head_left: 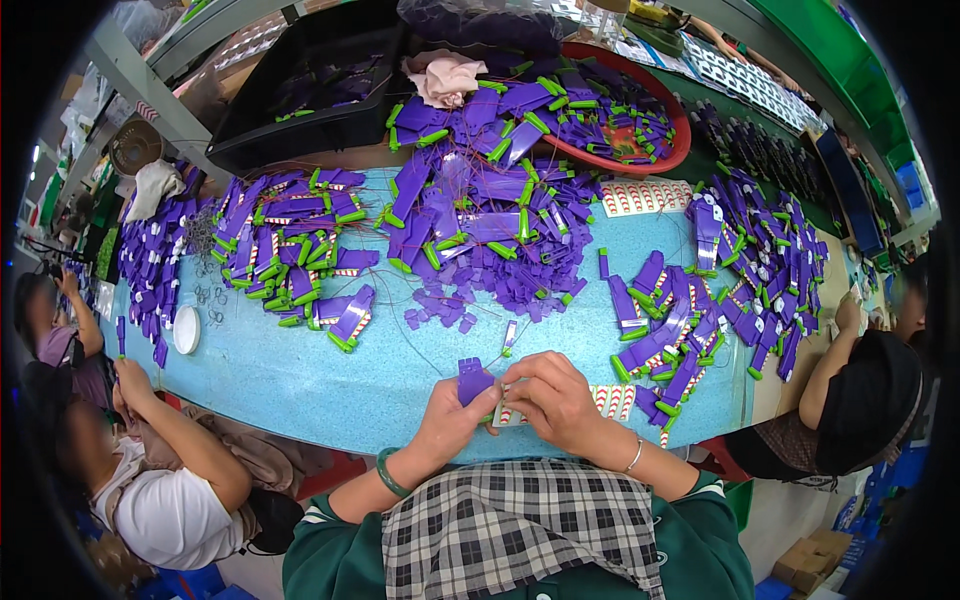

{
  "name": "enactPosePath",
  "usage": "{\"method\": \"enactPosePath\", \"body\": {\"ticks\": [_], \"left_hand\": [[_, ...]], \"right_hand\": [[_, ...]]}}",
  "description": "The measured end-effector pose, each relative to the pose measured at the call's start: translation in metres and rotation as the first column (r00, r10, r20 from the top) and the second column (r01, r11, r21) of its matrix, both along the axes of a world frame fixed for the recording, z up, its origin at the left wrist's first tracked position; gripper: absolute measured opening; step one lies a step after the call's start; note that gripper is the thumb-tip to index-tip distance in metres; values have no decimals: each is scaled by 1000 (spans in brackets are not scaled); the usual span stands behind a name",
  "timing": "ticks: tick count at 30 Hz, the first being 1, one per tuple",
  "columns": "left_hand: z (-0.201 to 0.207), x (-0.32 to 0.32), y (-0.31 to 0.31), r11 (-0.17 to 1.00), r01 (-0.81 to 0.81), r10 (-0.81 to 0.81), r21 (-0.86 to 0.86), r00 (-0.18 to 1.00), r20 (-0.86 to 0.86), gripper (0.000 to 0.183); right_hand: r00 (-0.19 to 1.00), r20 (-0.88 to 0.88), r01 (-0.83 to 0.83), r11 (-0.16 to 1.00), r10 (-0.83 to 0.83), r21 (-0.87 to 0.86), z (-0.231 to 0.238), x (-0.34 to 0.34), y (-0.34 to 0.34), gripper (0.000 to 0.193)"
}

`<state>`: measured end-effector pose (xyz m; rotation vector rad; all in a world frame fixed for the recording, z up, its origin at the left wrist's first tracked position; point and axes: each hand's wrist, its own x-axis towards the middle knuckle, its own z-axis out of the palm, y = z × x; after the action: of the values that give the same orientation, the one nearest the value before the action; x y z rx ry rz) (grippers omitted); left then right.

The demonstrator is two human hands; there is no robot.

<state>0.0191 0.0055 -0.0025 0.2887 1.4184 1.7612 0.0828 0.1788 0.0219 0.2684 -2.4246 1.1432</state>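
Just past the table's near edge, my left hand [447, 418] is closed round a flat purple plastic piece [473, 378] that sticks up beyond the thumb. Close beside it, my right hand [562, 402] bends its fingers into a pinch; what lies between its fingertips is too small to make out. Under and to the right of that hand lies a white sticker sheet [615, 402] with red and yellow-green marks. Ahead of my hands a small purple and green part [509, 337] rests on the blue tabletop [420, 362].
Purple parts with green ends form a left heap [290, 245], a middle heap [490, 200] and a right heap [675, 320]. Behind stand a black bin [300, 130] and a red basin [675, 140]. A white lid [187, 330] lies leftward. Co-workers sit on both sides.
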Motion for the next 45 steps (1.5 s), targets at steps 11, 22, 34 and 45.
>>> {"method": "enactPosePath", "body": {"ticks": [11,22,34,45], "left_hand": [[5,2,4,997,-58,49,-49,984,-169,17],[4,4,5,997,-71,61,-27,963,-261,15],[-9,-3,-6,986,-66,18,-155,955,-296,17],[33,-15,2,989,-117,76,-94,931,-357,11]], "right_hand": [[978,209,30,998,-19,-48,2,-1,6,17],[979,199,35,999,-34,-1,3,-2,5,18],[950,-14,-302,914,311,-272,11,4,5,13],[918,376,20,934,124,-358,34,-3,31,13]]}}
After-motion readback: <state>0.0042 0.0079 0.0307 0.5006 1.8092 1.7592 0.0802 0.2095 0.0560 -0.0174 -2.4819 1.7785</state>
